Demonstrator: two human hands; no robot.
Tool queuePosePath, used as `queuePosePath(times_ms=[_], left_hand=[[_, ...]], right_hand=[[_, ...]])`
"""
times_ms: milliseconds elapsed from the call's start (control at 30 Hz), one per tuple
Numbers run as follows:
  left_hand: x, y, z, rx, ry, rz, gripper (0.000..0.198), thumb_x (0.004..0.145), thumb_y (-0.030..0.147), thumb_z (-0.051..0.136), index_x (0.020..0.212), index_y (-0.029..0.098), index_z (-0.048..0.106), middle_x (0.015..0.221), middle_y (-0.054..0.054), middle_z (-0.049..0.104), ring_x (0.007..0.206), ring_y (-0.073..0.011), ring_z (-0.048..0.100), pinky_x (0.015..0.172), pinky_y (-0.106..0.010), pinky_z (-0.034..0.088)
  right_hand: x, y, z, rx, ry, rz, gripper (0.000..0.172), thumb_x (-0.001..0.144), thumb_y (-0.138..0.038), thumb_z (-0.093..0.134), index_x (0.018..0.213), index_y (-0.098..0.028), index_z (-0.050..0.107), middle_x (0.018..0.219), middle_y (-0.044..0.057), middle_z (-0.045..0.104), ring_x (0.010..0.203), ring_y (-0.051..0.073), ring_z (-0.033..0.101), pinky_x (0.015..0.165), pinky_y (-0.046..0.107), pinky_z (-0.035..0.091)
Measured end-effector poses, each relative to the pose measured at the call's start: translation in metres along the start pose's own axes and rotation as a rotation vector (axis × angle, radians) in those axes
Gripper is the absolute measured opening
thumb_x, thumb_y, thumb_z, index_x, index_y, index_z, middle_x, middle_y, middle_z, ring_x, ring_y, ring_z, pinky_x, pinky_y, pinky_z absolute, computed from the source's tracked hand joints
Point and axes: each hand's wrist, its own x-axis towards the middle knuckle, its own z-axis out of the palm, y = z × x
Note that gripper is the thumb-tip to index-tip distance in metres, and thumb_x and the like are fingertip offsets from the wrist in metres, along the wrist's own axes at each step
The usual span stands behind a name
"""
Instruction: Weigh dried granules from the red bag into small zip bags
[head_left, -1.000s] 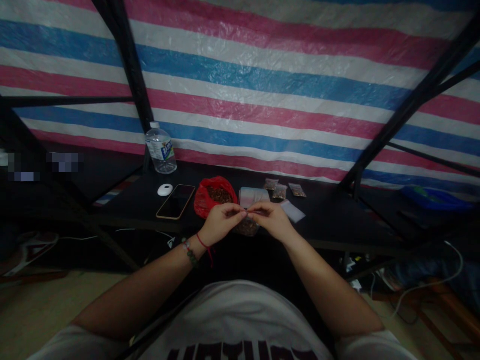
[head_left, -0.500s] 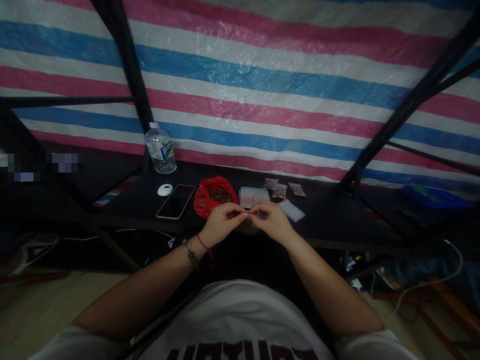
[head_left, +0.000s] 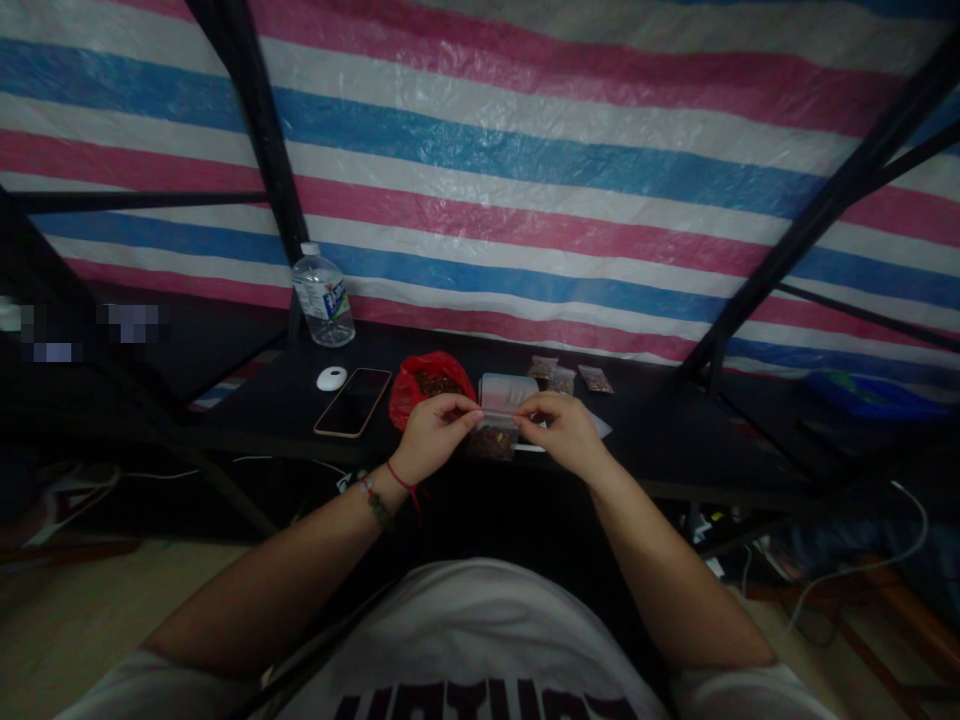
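Fingertips of the left hand (head_left: 431,437) and right hand (head_left: 564,432) pinch opposite ends of a small clear pouch (head_left: 493,434) of brown bits, its top edge stretched level from left to right above the near edge of the dark table (head_left: 660,440). Behind it lie a red bag (head_left: 429,385), a stack of empty pouches (head_left: 501,388) and three filled packets (head_left: 562,376); a phone (head_left: 352,401), a white puck (head_left: 331,378) and a water bottle (head_left: 322,297) sit to the left.

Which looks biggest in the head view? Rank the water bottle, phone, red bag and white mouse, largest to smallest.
1. Red bag and phone: too alike to rank.
2. Water bottle, farther off, so unsure.
3. White mouse.
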Motion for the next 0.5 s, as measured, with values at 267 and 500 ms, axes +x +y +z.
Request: queuePosePath(times_ms=[267,500], left_hand=[[0.002,-0.003,-0.001,-0.061,0.039,-0.03,0.019,0.074,0.034,0.067,0.078,0.015,0.071,0.073,-0.004,0.071,0.067,-0.0166,0.064,0.064,-0.026,0.051],[0.003,-0.011,0.002,-0.265,0.16,-0.112,0.027,0.072,0.039,0.071,0.081,0.014,0.071,0.071,-0.004,0.07,0.061,-0.0144,0.063,0.06,-0.026,0.052]], right_hand=[[0.002,0.005,-0.002,0.106,0.063,0.113,0.014,0.073,-0.029,0.069,0.067,-0.017,0.068,0.066,0.003,0.065,0.059,0.013,0.056,0.056,0.024,0.044],[-0.007,0.023,0.036,0.41,-0.116,0.225,0.041,0.066,-0.036,0.075,0.102,-0.02,0.062,0.093,0.003,0.067,0.075,0.016,0.061,0.067,0.028,0.05]])
